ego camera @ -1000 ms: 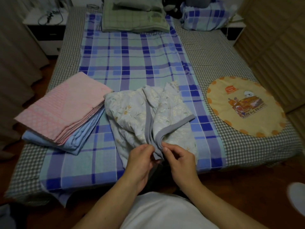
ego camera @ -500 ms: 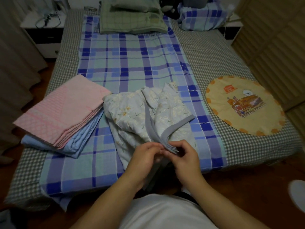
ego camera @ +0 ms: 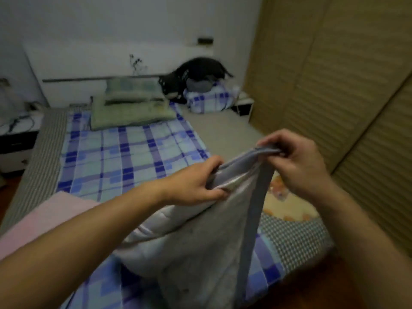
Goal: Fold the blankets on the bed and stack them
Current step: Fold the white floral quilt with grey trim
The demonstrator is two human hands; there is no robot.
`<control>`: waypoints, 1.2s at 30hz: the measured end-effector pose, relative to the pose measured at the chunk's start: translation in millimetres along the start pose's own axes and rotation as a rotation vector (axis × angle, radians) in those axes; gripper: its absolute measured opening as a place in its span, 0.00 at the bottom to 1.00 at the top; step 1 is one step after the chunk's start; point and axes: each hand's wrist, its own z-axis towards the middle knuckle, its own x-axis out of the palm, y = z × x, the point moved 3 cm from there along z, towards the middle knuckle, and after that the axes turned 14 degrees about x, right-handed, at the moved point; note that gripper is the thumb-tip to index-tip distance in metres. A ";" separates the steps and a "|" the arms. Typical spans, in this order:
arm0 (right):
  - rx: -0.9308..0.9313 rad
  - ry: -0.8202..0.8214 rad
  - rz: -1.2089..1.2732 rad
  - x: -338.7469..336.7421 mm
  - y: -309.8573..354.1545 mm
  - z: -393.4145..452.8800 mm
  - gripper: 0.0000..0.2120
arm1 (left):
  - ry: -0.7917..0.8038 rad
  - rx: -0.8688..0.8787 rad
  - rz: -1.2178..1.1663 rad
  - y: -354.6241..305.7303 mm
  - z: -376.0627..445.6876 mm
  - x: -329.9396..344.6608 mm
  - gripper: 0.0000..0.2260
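A pale floral blanket with a grey border hangs lifted above the bed, its lower part still bunched on the blue plaid cover. My left hand grips its upper edge a little below and left of my right hand, which pinches a gathered grey corner at the highest point. The grey border runs straight down from my right hand. A folded pink blanket lies on the bed's left side, partly hidden by my left arm.
A green pillow and a plaid bundle with dark things on top sit at the headboard. A round yellow mat lies on the bed's right. A wooden wardrobe stands right; a nightstand left.
Both hands have raised the floral blanket's grey edge from the bed's near side high into the air and moved apart. The view has tilted up toward the headboard.
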 end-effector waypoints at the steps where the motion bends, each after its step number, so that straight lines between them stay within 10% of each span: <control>1: -0.052 -0.094 -0.004 -26.5 19.2 26.7 0.17 | -0.032 -0.004 0.031 -2.2 12.9 -23.3 0.23; 5: -0.171 -0.405 0.044 -105.9 92.8 115.3 0.14 | -0.218 0.084 0.178 -25.0 53.9 -109.1 0.21; 9: -0.280 -0.453 -0.038 -131.6 146.5 155.6 0.13 | -0.321 0.264 0.250 -52.8 72.8 -139.5 0.24; 13: -0.394 -0.389 -0.006 -133.2 189.2 159.0 0.11 | -0.455 0.378 0.812 -49.5 65.7 -141.8 0.19; 15: -0.446 -0.300 0.009 -125.0 200.3 157.2 0.11 | -0.507 0.080 0.970 -34.6 59.7 -159.7 0.10; 18: -0.464 -0.173 -0.029 -96.8 203.7 153.8 0.12 | -0.419 -0.345 0.754 -20.6 63.1 -184.5 0.06; 23: -0.438 -0.175 0.004 -79.4 200.8 152.3 0.12 | -0.427 0.043 0.159 -39.5 78.7 -165.3 0.11; 33: -0.380 -0.250 -0.068 -57.6 194.6 151.7 0.10 | -0.357 -0.063 -0.463 -43.4 56.9 -118.5 0.10; 36: -0.335 -0.236 -0.019 -56.9 191.2 154.3 0.10 | -0.284 -0.101 -0.277 -44.8 44.8 -127.2 0.18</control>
